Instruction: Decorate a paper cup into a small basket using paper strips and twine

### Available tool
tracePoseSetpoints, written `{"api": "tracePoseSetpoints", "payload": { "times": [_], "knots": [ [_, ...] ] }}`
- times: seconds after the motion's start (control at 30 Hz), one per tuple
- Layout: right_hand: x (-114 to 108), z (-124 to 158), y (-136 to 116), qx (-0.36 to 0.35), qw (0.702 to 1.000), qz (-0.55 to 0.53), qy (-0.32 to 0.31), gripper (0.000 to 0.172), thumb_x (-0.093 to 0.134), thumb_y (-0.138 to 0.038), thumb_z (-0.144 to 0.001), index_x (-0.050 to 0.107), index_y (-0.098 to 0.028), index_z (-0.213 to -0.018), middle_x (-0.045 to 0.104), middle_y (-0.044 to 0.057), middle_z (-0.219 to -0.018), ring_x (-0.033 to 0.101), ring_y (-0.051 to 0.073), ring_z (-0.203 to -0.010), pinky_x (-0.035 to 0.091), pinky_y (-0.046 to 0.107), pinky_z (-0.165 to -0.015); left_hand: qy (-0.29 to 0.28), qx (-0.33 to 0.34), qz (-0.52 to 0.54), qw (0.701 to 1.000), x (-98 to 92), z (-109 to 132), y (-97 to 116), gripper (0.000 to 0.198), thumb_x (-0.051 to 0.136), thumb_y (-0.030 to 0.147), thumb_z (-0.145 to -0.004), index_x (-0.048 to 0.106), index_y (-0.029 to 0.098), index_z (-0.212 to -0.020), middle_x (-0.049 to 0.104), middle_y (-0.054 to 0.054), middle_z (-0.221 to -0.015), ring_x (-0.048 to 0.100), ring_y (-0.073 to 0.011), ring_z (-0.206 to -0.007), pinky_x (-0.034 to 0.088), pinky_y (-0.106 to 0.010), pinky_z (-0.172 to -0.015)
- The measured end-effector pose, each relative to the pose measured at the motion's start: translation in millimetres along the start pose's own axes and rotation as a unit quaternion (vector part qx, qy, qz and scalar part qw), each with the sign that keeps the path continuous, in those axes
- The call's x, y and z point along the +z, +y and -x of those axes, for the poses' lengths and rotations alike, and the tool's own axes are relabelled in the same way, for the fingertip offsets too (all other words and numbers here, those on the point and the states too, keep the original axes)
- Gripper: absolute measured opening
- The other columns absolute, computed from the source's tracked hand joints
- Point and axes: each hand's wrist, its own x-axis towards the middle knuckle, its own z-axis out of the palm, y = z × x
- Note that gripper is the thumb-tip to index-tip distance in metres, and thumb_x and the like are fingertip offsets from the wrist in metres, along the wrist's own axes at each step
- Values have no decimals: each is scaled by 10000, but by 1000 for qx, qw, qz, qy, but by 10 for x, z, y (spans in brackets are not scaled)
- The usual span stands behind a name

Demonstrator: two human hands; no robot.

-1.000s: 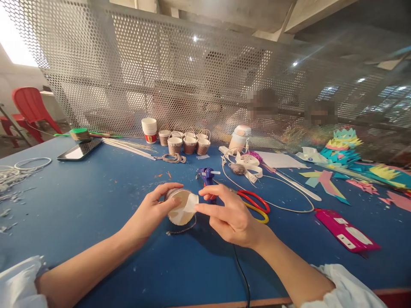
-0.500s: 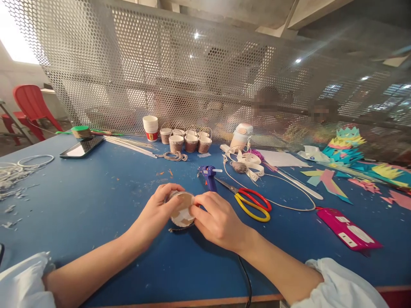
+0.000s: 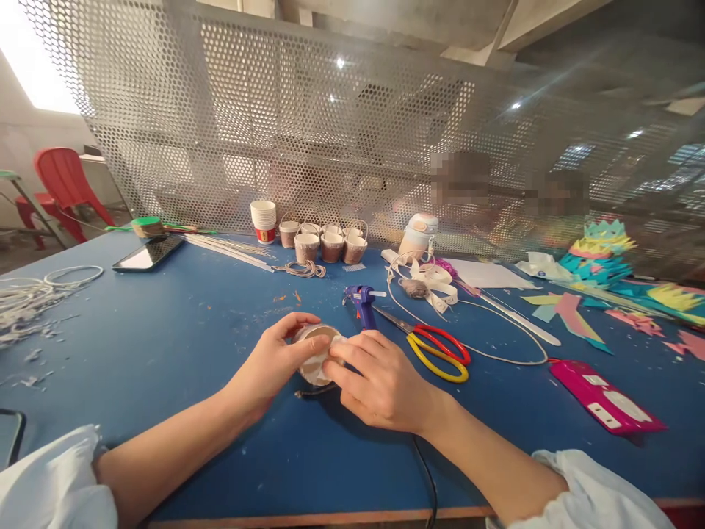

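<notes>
Between my hands is a small paper cup (image 3: 318, 369), its mouth tilted up toward me, with a pale inside and a trimmed rim. My left hand (image 3: 283, 360) wraps its left side, thumb over the rim. At the right rim the fingers of my right hand (image 3: 374, 378) are closed on the cup wall, partly over the opening. A short dark cord (image 3: 313, 392) sticks out beneath the cup. Just beyond my right hand stand a blue glue gun (image 3: 362, 301) and scissors (image 3: 438, 353) with red and yellow handles.
Several small brown-covered cups (image 3: 330, 246) and a stack of paper cups (image 3: 264, 220) stand at the back, before a perforated metal screen (image 3: 231, 110). A tablet (image 3: 147, 253) lies left. Right are a bottle (image 3: 418, 235), a magenta pouch (image 3: 606, 397) and paper scraps (image 3: 570, 312).
The whole view has shifted slightly, so things appear a little further right. My right fingers have moved further over the cup's opening; both hands stay on the cup.
</notes>
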Motion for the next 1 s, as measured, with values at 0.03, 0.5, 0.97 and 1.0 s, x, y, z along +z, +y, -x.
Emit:
{"api": "tracePoseSetpoints", "payload": {
  "times": [0.03, 0.5, 0.97, 1.0],
  "knots": [
    [5, -2, -1, -2, 1000, 2, -2, 211, 508, -102, -833, 643, -138, -991, 668, 96, -938, 558, 224, -870, 447, 365, -736, 6, -3, 6, 1000, 1, -2, 5, 384, 713, 408, -689, 630, 185, -990, 668, -6, -867, 580, -159, -763, 432, -249, -660],
    [95, -29, 15, 8, 1000, -10, -5, 179, 487, -88, -828, 644, -143, -763, 628, 81, -768, 506, 205, -771, 463, 337, -711, -4, -4, -41, 999, 49, -25, 59, 363, 715, 392, -660, 627, 178, -939, 651, 2, -807, 576, -153, -714, 439, -246, -617],
    [38, 212, 393, 477, 860, -159, 87, 106, 521, -146, -764, 597, -198, -815, 637, 48, -852, 595, 175, -769, 489, 331, -762, 63, -32, -22, 997, 69, -224, -9, 289, 751, 339, -578, 565, 200, -750, 602, 33, -608, 525, -119, -544, 368, -202, -462],
    [94, 227, 474, 523, 832, -172, 60, 123, 547, -169, -744, 603, -190, -851, 649, 58, -883, 603, 177, -751, 492, 336, -748, 69, -32, -17, 997, 64, -234, -16, 288, 754, 332, -570, 564, 200, -742, 602, 31, -605, 528, -122, -545, 373, -206, -465]
  ]
}}
